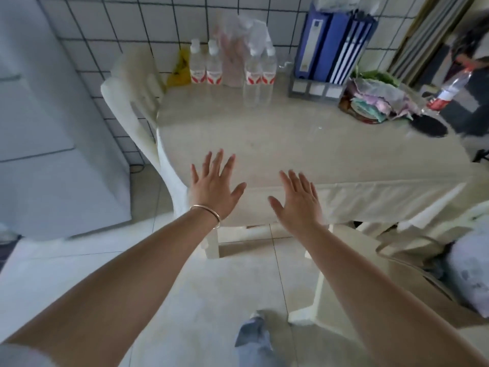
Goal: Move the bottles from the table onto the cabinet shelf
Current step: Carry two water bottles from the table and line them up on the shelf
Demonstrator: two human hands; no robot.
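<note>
Several clear water bottles with red-and-white labels stand at the far side of the table by the tiled wall: one pair at the left, another pair nearer the middle. A fifth bottle lies tilted past the table's right end. My left hand and my right hand hover over the table's near edge, palms down, fingers spread, holding nothing. Both are well short of the bottles. A pale cabinet stands at the left.
Blue binders in a rack stand at the back right, with a heap of cloths and a dark round object beside them. A white plastic chair is at the table's left end. Another person stands at the far right.
</note>
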